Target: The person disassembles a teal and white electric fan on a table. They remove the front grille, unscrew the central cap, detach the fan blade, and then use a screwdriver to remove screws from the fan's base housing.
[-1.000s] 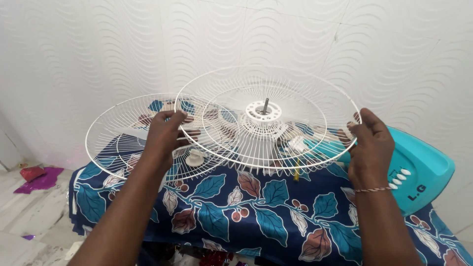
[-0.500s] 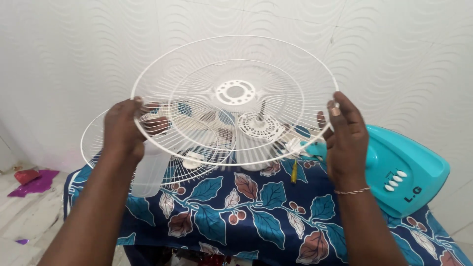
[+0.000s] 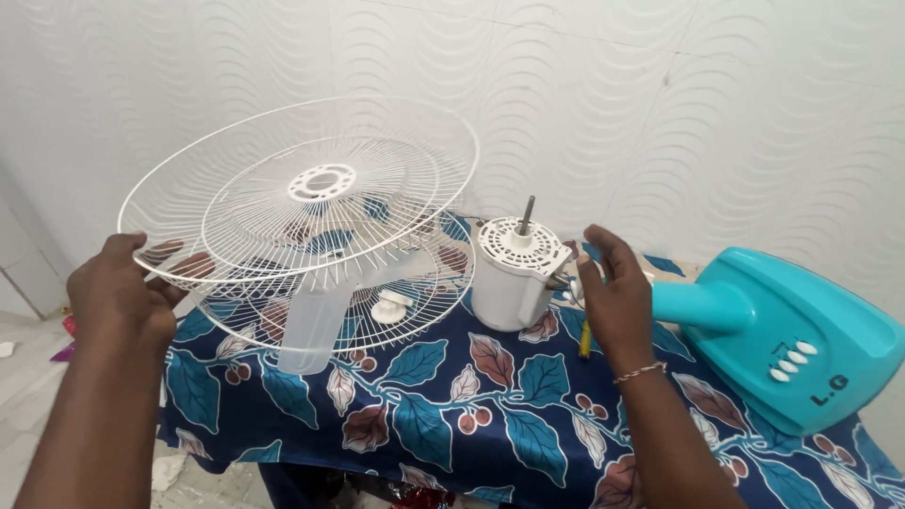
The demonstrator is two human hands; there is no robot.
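Note:
My left hand (image 3: 123, 297) grips the rim of a white wire fan guard (image 3: 302, 193) and holds it tilted in the air at the left. Under it a second white wire guard (image 3: 415, 302) lies on the table, with a translucent fan blade (image 3: 311, 330) and a small white cap (image 3: 388, 306) on it. A white fan motor (image 3: 514, 273) with a bare metal shaft stands upright at the middle of the table. My right hand (image 3: 613, 297) is open just right of the motor, fingers spread, holding nothing.
A turquoise fan base (image 3: 782, 330) with white buttons lies at the right. The table wears a dark blue cloth (image 3: 471, 405) with a leaf print. A yellow-handled tool (image 3: 584, 339) lies by my right wrist. A white patterned wall (image 3: 613, 113) stands close behind.
The wire guard came up off the motor shaft and moved left. My right hand let go of its rim and dropped beside the motor; only my left hand holds it now.

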